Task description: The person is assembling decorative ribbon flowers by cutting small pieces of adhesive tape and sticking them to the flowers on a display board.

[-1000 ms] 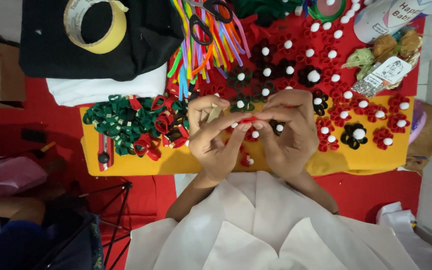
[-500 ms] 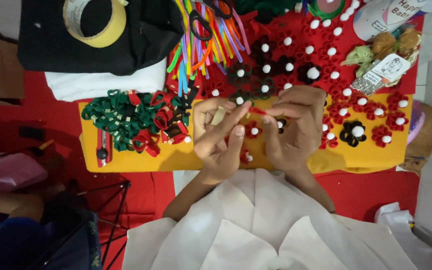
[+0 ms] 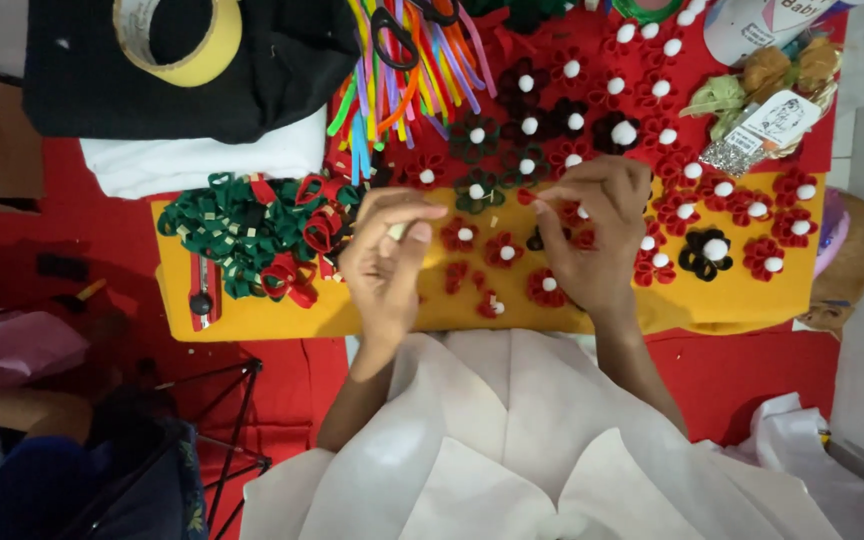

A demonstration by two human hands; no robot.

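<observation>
Over a yellow felt sheet (image 3: 742,305) at centre frame, the left hand (image 3: 384,265) pinches a small pale piece (image 3: 398,230) between thumb and fingers, while the right hand (image 3: 592,240) curls its fingertips on a tiny red bit (image 3: 526,197). Red felt flowers (image 3: 542,285) with white pompoms lie between and beside them. A heap of green and red loops (image 3: 242,235) sits at left; colourful strips (image 3: 402,80), scissors (image 3: 397,30) and a tape roll (image 3: 177,35) crowd the upper frame.
</observation>
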